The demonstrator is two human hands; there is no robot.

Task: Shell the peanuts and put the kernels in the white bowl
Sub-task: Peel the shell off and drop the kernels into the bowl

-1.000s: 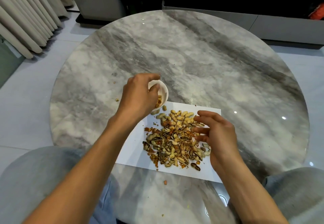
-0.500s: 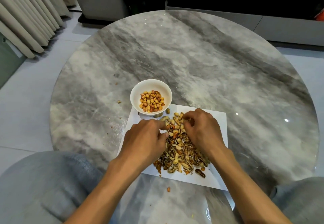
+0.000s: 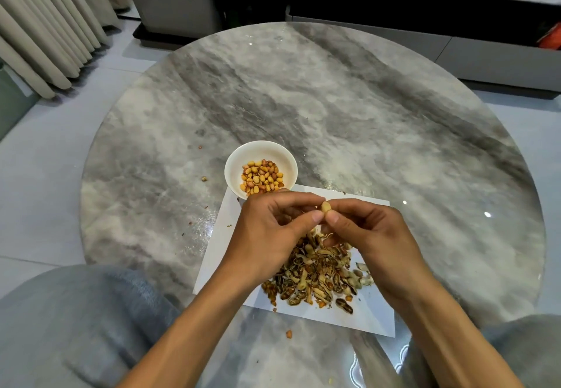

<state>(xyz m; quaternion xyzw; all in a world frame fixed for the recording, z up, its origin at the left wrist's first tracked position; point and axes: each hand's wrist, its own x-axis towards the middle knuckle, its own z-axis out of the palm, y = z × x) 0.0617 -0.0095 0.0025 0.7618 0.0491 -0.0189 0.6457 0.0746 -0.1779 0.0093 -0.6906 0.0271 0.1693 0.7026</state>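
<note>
Well along: kernels [image 3: 261, 176] heaped in white bowl [image 3: 235, 161], empty shells [image 3: 315, 278] just behind it. Left hand [image 3: 273, 230] and right hand [image 3: 367, 236] pinching one peanut [image 3: 326, 206] beside bowl, uncracked.

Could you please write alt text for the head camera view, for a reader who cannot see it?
Two bare hands, left hand and right hand, pinch one unshelled peanut between them above a pile of empty shells on a white paper sheet. Just beyond, a white bowl of kernels stands on the round marble table.
</note>
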